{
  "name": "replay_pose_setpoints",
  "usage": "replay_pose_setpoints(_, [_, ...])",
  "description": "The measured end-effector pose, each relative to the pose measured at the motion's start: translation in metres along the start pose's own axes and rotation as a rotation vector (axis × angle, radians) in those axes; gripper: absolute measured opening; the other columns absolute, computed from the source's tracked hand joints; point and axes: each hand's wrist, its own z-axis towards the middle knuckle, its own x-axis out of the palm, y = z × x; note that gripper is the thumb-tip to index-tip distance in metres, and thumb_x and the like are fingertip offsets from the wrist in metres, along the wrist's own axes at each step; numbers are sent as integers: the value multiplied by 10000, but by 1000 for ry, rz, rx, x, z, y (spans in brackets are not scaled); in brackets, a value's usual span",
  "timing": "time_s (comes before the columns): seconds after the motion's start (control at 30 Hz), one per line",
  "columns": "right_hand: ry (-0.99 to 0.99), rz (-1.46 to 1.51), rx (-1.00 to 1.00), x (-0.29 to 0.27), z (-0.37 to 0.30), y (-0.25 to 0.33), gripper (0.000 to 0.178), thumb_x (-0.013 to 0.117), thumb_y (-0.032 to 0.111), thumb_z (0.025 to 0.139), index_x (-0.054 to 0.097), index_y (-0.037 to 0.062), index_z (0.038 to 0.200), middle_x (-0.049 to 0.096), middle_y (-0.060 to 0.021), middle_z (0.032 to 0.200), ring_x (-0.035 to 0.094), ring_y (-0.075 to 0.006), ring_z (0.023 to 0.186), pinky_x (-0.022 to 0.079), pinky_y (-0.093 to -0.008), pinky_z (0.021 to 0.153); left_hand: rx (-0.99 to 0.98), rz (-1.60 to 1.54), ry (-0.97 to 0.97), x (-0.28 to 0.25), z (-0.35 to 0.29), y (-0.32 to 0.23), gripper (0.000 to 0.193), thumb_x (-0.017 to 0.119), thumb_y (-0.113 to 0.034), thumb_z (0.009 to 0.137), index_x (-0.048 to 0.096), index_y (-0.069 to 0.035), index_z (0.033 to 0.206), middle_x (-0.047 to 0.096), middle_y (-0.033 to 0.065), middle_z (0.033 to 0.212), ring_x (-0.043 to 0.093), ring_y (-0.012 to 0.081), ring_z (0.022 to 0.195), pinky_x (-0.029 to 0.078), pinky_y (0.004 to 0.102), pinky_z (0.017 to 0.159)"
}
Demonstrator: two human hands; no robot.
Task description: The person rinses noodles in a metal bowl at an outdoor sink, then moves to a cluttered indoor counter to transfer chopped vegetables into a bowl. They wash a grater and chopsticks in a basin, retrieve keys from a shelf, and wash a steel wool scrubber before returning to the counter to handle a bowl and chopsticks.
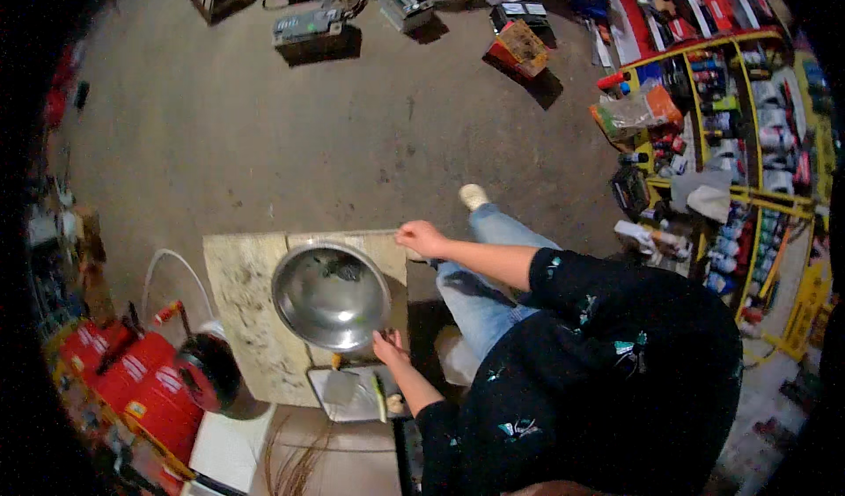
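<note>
A wide steel mixing bowl (330,307) sits on a pale, dark-stained board-topped table (242,320). Some dark green bits (343,270) cling inside its far wall. Close against the bowl's near right rim is my left hand (390,346), fingers apart and slightly curled. Farther up, by the table's far right corner, my right hand (421,237) is closed; anything in it is too small to make out. Below the bowl lies a metal tray (356,415) bearing a wide grey blade (341,389) with a yellowish handle, a long green vegetable (380,397) and a small pale lump (395,404).
Left of the table stand a red machine (154,390) and a dark round reel-like part (207,371). Shelves of bottles and tools (722,126) line the right side. Batteries (308,26) and an orange box (518,49) lie on the far floor.
</note>
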Motion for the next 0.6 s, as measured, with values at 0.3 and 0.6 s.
replay_pose_setpoints(0.3, [-238,187,-79,-213,-119,-42,206,652,232,800,603,32,811,615,-63,756,567,-182,679,449,-322,625,-88,209,149,10,-33,29,194,444,-82,806,403,-55,618,422,99,557,423,227,473,366,343,410])
replay_pose_setpoints(0.6, [-221,1368,-41,-518,-201,-84,213,500,214,918,533,57,1058,594,-70,1089,569,-134,933,467,-264,774,150,570,539,301,-141,119,212,551,-165,871,459,-62,710,516,64,633,471,149,490,371,289,422])
